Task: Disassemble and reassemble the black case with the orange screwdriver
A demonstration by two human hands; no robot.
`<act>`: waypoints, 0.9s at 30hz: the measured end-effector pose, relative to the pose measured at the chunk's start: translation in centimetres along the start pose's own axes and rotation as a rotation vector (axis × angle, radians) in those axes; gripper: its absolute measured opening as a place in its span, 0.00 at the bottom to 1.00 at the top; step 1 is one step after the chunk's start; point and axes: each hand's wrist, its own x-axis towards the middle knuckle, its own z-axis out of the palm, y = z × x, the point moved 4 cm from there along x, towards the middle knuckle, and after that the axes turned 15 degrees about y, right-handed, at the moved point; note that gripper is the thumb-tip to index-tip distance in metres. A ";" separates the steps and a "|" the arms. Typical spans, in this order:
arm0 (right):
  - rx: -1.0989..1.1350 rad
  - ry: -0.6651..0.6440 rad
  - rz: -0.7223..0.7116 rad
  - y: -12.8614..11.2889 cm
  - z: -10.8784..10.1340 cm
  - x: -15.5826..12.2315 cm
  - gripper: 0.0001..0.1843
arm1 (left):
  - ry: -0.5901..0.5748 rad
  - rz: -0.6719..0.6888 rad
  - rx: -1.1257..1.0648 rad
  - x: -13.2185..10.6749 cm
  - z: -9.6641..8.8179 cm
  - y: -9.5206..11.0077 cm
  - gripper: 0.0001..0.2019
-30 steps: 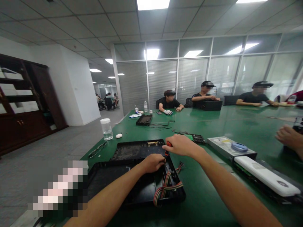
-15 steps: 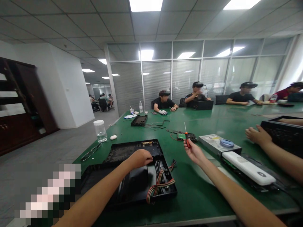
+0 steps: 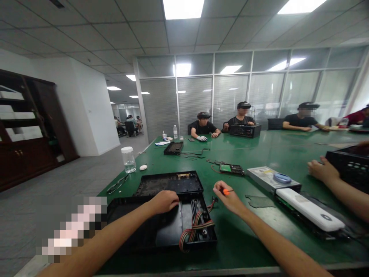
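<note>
My left hand (image 3: pixel 164 201) rests closed, knuckles up, on the far edge of an open black device case (image 3: pixel 161 227) lying on the green table (image 3: pixel 259 154). A striped ribbon cable (image 3: pixel 194 229) curls out of the case's right side. My right hand (image 3: pixel 227 196) hovers just right of the case, fingers pinched around a small screwdriver with an orange handle (image 3: pixel 227 191). Behind the case lies its flat black cover panel (image 3: pixel 170 182).
A circuit board (image 3: pixel 230 168), a grey optical drive (image 3: pixel 272 179) and a white bar-shaped part (image 3: pixel 309 209) lie to the right. Another person's hand (image 3: pixel 323 171) reaches in beside a black case (image 3: pixel 350 163). A clear jar (image 3: pixel 128 159) and glasses (image 3: pixel 118 184) sit left. Several people sit at the far end.
My right hand lifted the screwdriver out of the case, swung it up to the right, then lowered it back close to the case. The left hand stayed on the case.
</note>
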 end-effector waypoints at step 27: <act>-0.729 -0.325 -0.242 -4.2 1.7 -7.2 0.11 | -0.065 0.053 -0.041 4.2 -7.0 -4.5 0.09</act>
